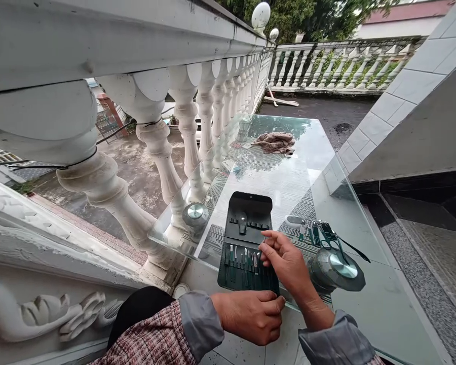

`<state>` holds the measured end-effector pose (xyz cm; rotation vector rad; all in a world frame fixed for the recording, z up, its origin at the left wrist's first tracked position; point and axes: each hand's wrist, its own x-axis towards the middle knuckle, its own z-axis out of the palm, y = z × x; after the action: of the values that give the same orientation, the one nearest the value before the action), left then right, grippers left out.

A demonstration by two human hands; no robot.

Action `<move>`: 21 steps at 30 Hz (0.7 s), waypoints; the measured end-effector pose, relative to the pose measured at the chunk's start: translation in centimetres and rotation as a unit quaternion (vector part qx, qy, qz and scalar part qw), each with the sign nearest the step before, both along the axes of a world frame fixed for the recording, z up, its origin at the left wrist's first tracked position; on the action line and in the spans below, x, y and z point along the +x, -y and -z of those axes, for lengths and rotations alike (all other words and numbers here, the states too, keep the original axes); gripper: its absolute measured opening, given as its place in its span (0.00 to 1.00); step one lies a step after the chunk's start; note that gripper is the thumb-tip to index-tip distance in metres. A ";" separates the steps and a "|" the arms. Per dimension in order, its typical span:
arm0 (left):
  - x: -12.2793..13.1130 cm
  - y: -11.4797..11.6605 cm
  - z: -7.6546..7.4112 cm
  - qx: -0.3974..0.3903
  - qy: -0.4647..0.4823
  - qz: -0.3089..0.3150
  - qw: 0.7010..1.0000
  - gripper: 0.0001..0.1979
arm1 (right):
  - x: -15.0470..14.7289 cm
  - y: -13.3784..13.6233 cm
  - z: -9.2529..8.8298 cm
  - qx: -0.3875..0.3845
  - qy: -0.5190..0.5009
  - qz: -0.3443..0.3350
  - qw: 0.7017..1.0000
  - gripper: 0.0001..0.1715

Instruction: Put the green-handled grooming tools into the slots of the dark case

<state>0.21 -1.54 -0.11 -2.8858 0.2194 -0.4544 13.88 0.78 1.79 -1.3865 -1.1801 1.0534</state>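
Observation:
A black manicure case [250, 208] lies unfolded on the glass table [289, 177]. Several slim metal tools [243, 264] sit in the loops of its lower half, while the loops of the upper flap hold nothing. My left hand [251, 315] is closed at the case's lower right corner, its fingers curled on the edge. Over the right side of the case, my right hand [287, 261] has thumb and forefinger pinched; what is between them is too small to make out. To the right lie nail clippers [328, 230], scissors [330, 244] and a foot file [295, 220].
A crumpled brown cloth [275, 143] lies toward the table's far end. Round metal-topped table supports [195, 214] show through the glass. A white balustrade [186, 121] runs along the left, and a tiled slanting wall [399, 96] with dark steps stands on the right.

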 end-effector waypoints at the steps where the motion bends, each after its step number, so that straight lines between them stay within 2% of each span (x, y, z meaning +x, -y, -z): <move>1: 0.0 0.0 0.0 -0.001 0.000 -0.001 1.000 0.10 | -0.5 -0.2 0.1 -0.001 -0.009 -0.006 1.000 0.22; 4: 0.0 -0.1 0.3 -0.011 0.005 0.005 1.000 0.10 | -1.6 -0.8 0.4 0.001 -0.011 -0.010 1.000 0.20; 7: -0.1 -0.1 0.4 -0.029 0.008 0.013 0.999 0.11 | -2.2 -1.3 0.8 0.003 0.027 -0.001 1.000 0.17; 14: -0.1 0.0 0.8 -0.047 0.014 0.016 0.999 0.12 | -2.3 -2.0 1.0 0.011 0.145 0.003 0.989 0.15; 21: 0.0 -0.2 0.9 -0.047 0.008 0.015 0.999 0.13 | -2.4 -2.7 1.0 -0.008 0.192 -0.009 0.981 0.15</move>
<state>0.18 -1.35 -0.98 -2.9730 0.2450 -0.5048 11.47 3.52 0.76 -1.6424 -1.4646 0.8282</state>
